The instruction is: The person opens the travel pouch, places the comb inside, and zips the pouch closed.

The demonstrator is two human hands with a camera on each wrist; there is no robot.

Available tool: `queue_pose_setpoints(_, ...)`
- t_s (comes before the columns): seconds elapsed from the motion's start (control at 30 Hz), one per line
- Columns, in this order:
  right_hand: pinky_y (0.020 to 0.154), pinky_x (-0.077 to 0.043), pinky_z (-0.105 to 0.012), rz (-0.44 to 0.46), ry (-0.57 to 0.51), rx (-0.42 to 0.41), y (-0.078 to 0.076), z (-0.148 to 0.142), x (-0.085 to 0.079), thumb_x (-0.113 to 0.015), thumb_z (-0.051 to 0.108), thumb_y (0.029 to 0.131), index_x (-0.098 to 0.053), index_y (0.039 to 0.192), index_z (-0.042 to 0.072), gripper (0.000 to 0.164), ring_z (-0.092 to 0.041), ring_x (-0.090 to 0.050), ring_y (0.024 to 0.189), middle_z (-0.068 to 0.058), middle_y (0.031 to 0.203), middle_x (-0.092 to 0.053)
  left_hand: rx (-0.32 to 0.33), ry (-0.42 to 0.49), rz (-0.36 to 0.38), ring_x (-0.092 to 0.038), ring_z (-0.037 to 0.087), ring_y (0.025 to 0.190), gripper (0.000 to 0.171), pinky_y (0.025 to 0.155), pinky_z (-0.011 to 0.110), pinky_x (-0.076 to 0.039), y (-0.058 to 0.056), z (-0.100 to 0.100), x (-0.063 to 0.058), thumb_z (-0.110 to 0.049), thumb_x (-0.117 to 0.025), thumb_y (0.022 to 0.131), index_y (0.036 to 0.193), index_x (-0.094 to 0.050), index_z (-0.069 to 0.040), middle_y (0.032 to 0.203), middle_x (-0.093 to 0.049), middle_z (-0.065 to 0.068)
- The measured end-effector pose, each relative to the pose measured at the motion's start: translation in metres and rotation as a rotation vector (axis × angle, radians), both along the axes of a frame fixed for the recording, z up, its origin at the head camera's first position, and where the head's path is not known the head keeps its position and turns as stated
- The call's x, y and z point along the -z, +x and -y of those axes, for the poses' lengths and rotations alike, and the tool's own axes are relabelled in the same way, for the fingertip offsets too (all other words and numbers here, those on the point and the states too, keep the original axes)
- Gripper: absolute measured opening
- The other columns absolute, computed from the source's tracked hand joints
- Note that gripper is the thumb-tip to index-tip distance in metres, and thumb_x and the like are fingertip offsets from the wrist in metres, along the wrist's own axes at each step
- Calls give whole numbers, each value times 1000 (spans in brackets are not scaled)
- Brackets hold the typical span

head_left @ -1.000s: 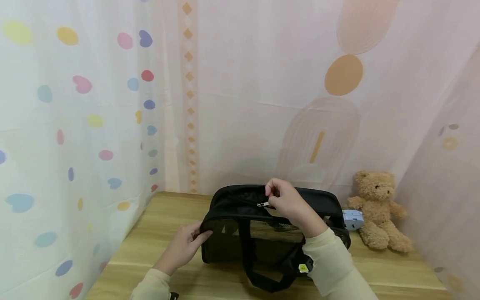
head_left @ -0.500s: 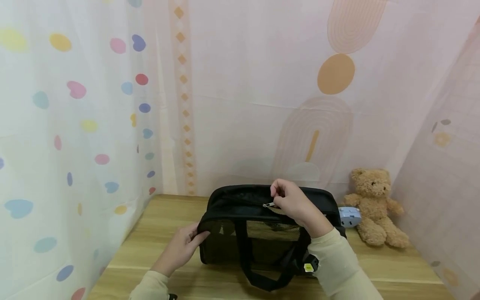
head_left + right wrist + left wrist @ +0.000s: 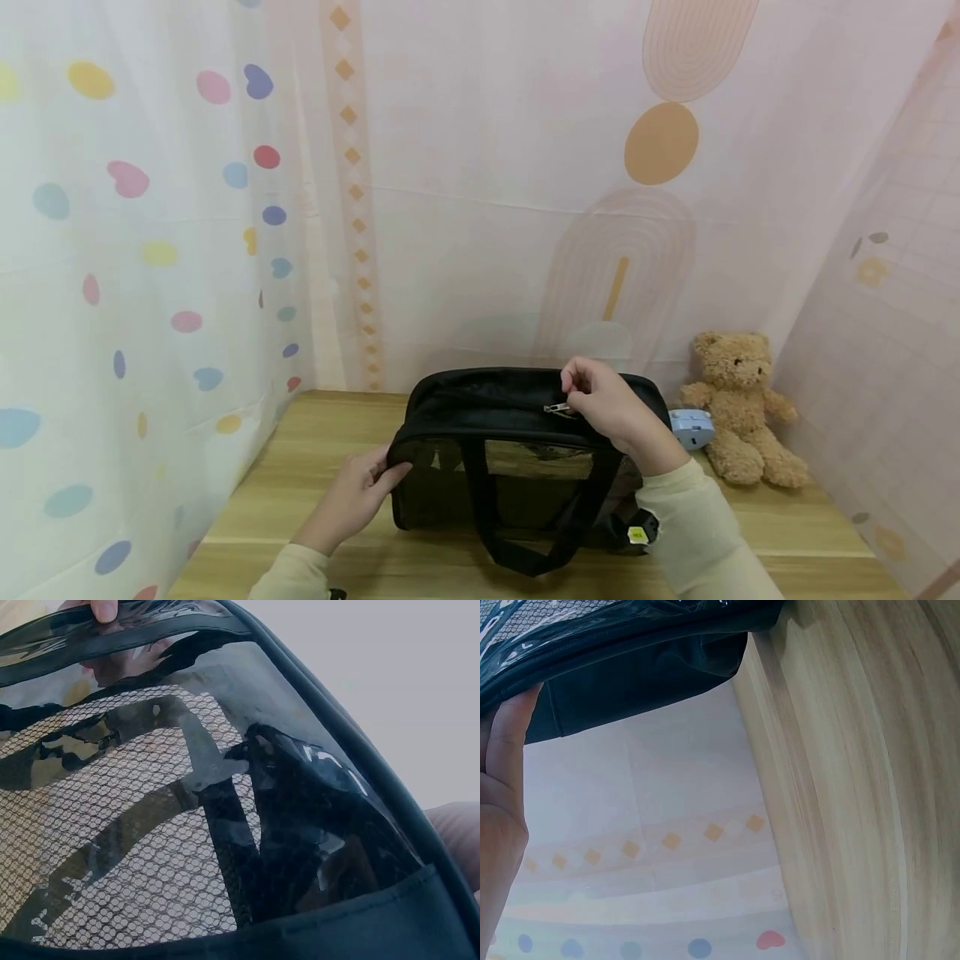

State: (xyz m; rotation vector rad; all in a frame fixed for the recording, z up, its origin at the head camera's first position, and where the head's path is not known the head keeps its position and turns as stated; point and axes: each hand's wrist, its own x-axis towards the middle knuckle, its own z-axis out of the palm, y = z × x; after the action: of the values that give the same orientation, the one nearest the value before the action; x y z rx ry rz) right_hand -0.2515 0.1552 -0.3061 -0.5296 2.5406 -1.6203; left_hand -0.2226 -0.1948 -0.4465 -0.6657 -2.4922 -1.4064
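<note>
Black bag (image 3: 528, 467) upright on the table (image 3: 330, 425), toward the back edge, with mesh (image 3: 142, 862) visible through clear plastic and a handle (image 3: 533, 563) hanging down in front. Probably light, soft and saggy in the panels; stiffer-looking along the piped rims, likely slick on the clear plastic, and apt to slide or buckle if tugged from one end only. Best held by a piped corner, with the small metal zip pull (image 3: 556, 408) taken between thumb and finger.

Held at the near top left corner by the left hand (image 3: 358, 496), thumb over the front, other fingers mostly hidden behind. Zip pull pinched at its free end by the right hand (image 3: 617, 411), above the top, right of the middle. Most of the bag, therefore, between the two hands.

Just beside the bag's right end, a light-blue box (image 3: 692, 427); next to it, near the table's back right corner, a seated teddy bear (image 3: 735, 408). Past the back edge, a patterned curtain (image 3: 465, 208).
</note>
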Motion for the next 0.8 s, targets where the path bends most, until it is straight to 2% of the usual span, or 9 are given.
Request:
queue_pose_setpoints(0.17,66,-38,-32,2,-2,10,0,-5,0,-42,-14,96,-45,90,1,16,-22,-41,74,-6,82,-40,-3,-13,12,-33,1,52,13,61,26,-42,0,0,0,-24,-61,104,106,-71,-16,64,-46,-11)
queue_pose_setpoints(0.27,68,-43,-32,8,-8,5,0,-9,0,-42,-14,96,-45,90,2,17,-22,-42,74,-6,82,-40,0,-21,18,-36,2,53,14,62,27,-43,-1,1,0,-25,-61,104,107,-71,-15,65,-50,-10)
queue_pose_setpoints(0.4,64,-42,-31,17,4,5,1,-14,0,-42,-11,98,-45,90,3,16,-22,-45,73,-5,81,-40,10,-30,15,-37,2,54,17,63,27,-43,-1,1,0,-25,-60,105,112,-71,-14,68,-58,-8)
queue_pose_setpoints(0.57,58,-37,-30,19,25,17,3,-18,-1,-43,-9,99,-44,90,3,15,-23,-50,73,-6,82,-42,2,-30,14,-31,1,51,13,59,26,-42,-1,2,0,-25,-60,104,105,-70,-16,63,-48,-11)
queue_pose_setpoints(0.63,60,-39,-31,12,37,17,3,-20,-1,-43,-9,99,-44,90,4,15,-24,-51,75,-6,82,-42,-5,-28,15,-29,1,49,12,56,26,-41,-1,3,1,-25,-61,104,102,-70,-17,61,-41,-11)
queue_pose_setpoints(0.8,65,-41,-33,-5,49,50,3,-29,0,-43,-9,99,-43,90,4,15,-24,-49,77,-7,84,-41,-9,-35,-3,-28,0,48,11,52,25,-39,-1,4,1,-25,-61,104,99,-69,-18,60,-39,-12)
